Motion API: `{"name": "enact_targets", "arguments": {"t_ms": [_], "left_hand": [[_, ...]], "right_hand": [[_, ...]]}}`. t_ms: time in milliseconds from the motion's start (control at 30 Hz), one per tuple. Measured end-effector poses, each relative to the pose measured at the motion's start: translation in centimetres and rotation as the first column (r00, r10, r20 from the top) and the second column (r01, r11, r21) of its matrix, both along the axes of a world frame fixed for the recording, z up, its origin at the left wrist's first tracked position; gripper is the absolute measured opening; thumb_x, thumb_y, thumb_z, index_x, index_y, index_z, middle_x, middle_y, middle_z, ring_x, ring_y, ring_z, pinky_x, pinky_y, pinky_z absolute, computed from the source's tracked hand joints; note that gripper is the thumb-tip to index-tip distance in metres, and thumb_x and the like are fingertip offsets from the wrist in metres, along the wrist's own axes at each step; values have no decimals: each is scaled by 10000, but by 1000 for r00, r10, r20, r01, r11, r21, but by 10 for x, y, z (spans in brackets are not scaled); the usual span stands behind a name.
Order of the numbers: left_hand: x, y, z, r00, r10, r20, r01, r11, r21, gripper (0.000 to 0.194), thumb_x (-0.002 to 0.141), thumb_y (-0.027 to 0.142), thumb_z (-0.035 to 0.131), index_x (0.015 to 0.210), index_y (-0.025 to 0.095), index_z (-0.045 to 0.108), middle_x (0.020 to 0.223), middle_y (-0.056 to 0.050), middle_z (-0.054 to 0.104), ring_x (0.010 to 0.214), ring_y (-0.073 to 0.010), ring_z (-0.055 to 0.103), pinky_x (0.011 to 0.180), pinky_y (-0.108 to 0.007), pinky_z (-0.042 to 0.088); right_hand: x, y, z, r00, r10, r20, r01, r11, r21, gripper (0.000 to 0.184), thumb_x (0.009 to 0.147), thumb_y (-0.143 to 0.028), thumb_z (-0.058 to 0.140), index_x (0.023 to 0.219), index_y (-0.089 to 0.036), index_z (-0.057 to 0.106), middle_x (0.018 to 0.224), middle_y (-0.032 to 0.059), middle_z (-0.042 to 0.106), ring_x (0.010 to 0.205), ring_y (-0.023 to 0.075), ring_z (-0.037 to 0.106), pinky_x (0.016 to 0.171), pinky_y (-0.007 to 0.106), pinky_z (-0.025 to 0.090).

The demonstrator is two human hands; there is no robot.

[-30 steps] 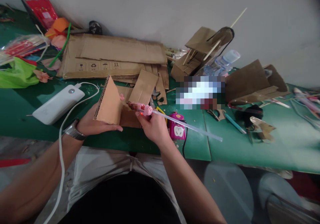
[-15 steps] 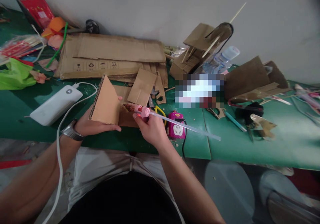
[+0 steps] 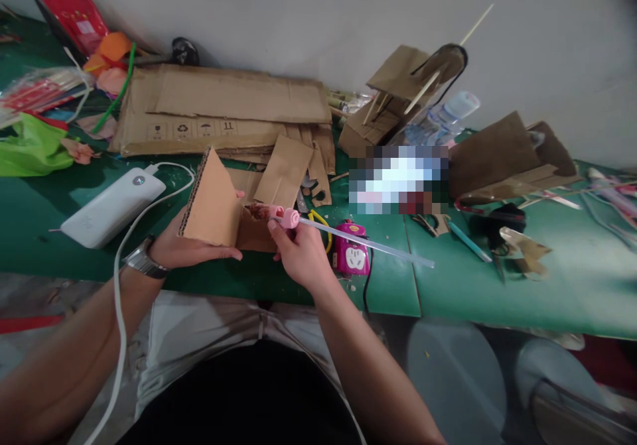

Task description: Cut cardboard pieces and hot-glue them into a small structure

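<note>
My left hand (image 3: 186,246), with a watch at the wrist, is closed around a folded cardboard piece (image 3: 212,203), one panel standing up and the other lying toward the right. In my right hand (image 3: 302,251) is a pink hot glue gun (image 3: 286,217), fingers wrapped round its grip. A long clear glue stick (image 3: 378,246) sticks out of its back end. The gun's brownish, stained nozzle end points left, at the inner side of the cardboard; whether the tip touches it I cannot tell. Part of the gun's body is hidden by my fingers.
A white power bank (image 3: 114,206) with a cable lies left. Behind are stacked cardboard sheets (image 3: 223,100). A magenta socket block (image 3: 352,249) sits right of my right hand. Farther right stand cardboard constructions (image 3: 490,153), a water bottle (image 3: 455,110) and a blue pen-like stick (image 3: 470,241).
The glue gun has tilted slightly, and the rear end of its glue stick has shifted a little up and left. My left hand and the cardboard have hardly moved.
</note>
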State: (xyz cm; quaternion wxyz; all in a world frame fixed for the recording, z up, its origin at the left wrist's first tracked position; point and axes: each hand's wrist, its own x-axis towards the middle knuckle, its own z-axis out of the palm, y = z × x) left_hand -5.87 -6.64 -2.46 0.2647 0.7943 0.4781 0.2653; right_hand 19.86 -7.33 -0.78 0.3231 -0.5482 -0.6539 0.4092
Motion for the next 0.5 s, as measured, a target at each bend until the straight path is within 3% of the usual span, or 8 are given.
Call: {"name": "enact_targets", "arguments": {"t_ms": [133, 500], "left_hand": [[1, 1, 1, 1000, -10, 29, 11, 999, -35, 1002, 744, 721, 823, 1540, 268, 417, 1524, -81, 582, 1444, -359, 510, 1313, -574, 238], [3, 2, 3, 998, 9, 67, -6, 999, -48, 988, 722, 720, 842, 1512, 272, 453, 1481, -76, 609, 1424, -368, 527, 1298, -585, 284]], "right_hand": [[-4, 3, 3, 1000, 1, 27, -2, 999, 33, 333, 1010, -451, 570, 815, -215, 701, 595, 9, 621, 548, 191, 634, 496, 272, 448], [-7, -10, 6, 998, -20, 54, 17, 998, 62, 232, 996, -390, 603, 851, -226, 681, 648, 30, 665, 663, 236, 694, 579, 301, 493]]}}
